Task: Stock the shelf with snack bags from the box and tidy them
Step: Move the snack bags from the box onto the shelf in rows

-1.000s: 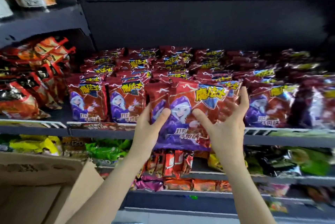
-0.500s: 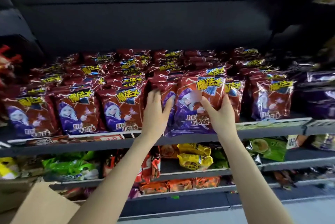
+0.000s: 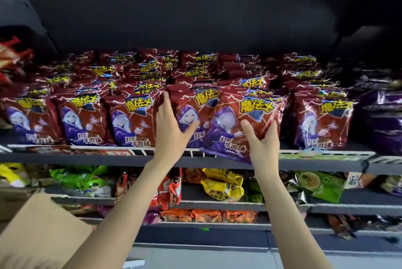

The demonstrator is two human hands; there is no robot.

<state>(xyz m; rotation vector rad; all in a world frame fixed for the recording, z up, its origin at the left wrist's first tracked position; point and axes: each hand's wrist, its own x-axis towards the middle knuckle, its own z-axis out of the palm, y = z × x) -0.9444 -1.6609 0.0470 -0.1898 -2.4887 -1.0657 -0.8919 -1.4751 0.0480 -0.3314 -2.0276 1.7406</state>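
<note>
The shelf (image 3: 97,156) looks nearly full. The right hand (image 3: 264,144) grips a tilted bag (image 3: 237,120); the left hand (image 3: 171,131), fingers straight, holds its neighbour (image 3: 191,105) back.

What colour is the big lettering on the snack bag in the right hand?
Yellow, on the dark red snack bag gripped by the right hand; head view.

Head view, close, facing shelf (image 3: 217,161)

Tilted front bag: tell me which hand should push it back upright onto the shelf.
Right. The right hand already grips the tilted bag, whose lower corner overhangs the shelf rail. The left hand is on the neighbouring bag.
</note>
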